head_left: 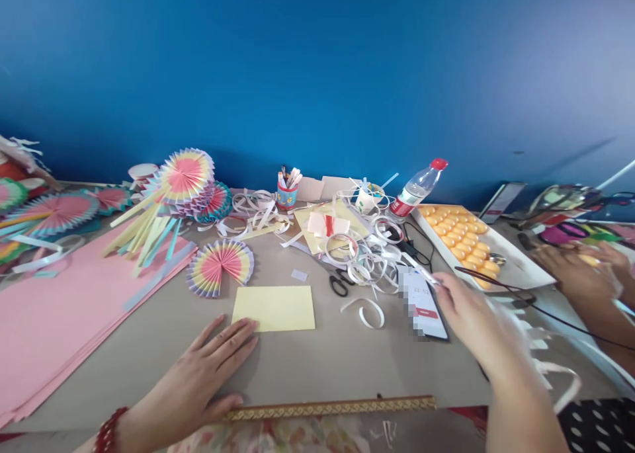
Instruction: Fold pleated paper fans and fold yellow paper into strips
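Observation:
My left hand (208, 370) lies flat on the table with its fingers stretched out. Its fingertips rest on the near left corner of a pale yellow paper rectangle (278, 307). On the right, my right hand (464, 307) is closed around a slim white object (417, 268), whose exact kind I cannot make out. That hand is beside a phone (425, 304) with a lit screen. A pleated paper fan (218, 268) in pink, yellow and lilac lies behind the yellow paper. Black scissors (340, 284) lie to the paper's right.
Pink paper sheets (74, 314) and finished fans (186, 175) cover the left side. Curled white strips (372, 261), a pen cup (287, 192) and a bottle (417, 192) stand toward the wall. A tray of orange pieces (459, 241) sits near another person's hands (578, 268).

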Demonstrator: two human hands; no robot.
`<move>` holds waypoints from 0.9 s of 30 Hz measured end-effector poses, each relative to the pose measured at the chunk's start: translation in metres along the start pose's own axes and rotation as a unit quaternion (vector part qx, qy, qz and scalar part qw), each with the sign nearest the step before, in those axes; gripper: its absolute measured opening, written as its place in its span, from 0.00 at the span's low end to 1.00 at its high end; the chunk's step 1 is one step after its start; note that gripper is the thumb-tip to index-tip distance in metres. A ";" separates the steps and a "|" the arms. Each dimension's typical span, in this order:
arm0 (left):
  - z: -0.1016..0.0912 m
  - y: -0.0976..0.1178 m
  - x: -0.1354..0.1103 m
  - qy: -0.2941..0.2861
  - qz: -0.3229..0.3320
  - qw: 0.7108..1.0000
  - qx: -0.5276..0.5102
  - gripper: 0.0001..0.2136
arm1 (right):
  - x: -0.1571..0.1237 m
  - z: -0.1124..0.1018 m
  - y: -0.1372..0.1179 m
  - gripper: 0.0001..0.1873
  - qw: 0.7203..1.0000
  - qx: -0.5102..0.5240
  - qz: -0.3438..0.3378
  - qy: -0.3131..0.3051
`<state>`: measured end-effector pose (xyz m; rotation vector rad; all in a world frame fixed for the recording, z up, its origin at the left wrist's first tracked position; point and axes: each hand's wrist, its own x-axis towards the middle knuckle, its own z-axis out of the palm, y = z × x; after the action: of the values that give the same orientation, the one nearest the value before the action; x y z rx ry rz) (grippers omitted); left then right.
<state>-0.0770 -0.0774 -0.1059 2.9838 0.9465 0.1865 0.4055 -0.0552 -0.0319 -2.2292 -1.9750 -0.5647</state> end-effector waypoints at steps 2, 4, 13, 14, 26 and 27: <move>-0.006 0.000 0.000 -0.003 -0.012 1.000 -0.017 0.33 | -0.011 -0.003 -0.006 0.16 1.000 0.000 -0.008 0.014; -0.013 -0.001 0.007 0.000 -0.023 0.999 -0.029 0.33 | -0.023 -0.004 -0.025 0.18 0.998 0.043 -0.014 0.035; 0.008 -0.007 0.083 0.043 -0.054 0.997 -0.027 0.28 | -0.060 0.022 -0.118 0.16 0.950 0.271 -0.153 -0.015; 0.015 -0.008 0.086 0.048 -0.061 0.997 -0.024 0.28 | -0.062 0.024 -0.118 0.16 0.951 0.266 -0.154 -0.020; 0.021 -0.010 0.086 0.026 -0.055 0.997 -0.054 0.23 | -0.063 0.035 -0.124 0.16 0.962 0.225 -0.155 0.006; 0.021 -0.010 0.086 0.025 -0.057 0.997 -0.055 0.23 | -0.062 0.036 -0.127 0.16 0.963 0.221 -0.157 0.004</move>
<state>-0.0107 -0.0189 -0.1177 2.8289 1.0702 0.3023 0.2838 -0.0834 -0.1067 -1.6639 -2.2003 -0.1330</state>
